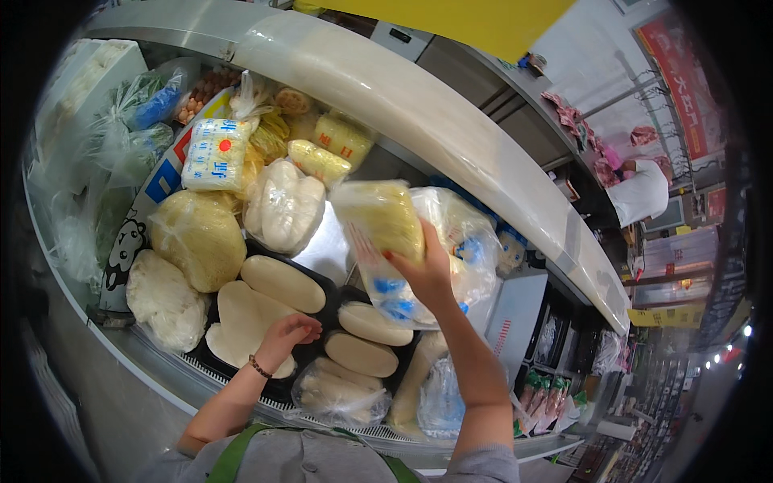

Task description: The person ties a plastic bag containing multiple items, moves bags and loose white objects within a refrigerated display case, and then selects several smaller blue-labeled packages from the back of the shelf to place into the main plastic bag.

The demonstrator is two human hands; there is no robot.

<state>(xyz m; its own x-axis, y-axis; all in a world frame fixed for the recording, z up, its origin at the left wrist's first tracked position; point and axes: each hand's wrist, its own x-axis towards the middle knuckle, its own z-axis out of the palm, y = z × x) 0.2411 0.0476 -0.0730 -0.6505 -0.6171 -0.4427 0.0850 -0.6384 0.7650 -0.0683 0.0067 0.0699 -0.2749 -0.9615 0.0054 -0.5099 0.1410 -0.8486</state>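
Observation:
My right hand (426, 262) grips a clear plastic pack of yellowish food (383, 217), held up above the display case. Beneath and behind that pack is a clear bag with white and blue contents (465, 226). Low over a black tray of flat pale oval slabs (247, 308) hovers my left hand (293, 338), fingers loosely apart and holding nothing. More oval slabs (362, 355) lie just right of it. Close to my body rests a bag of pale pieces (341, 395). A wrapped pack of white rolls (285, 205) sits beyond the left hand.
Bagged yellowish food (199, 241), a white printed pack (216, 154), eggs (208, 90) and greens (133, 102) fill the left side. The case's curved rim (423, 102) runs along the far side. A person in a white shirt (637, 190) stands beyond, near hanging meat.

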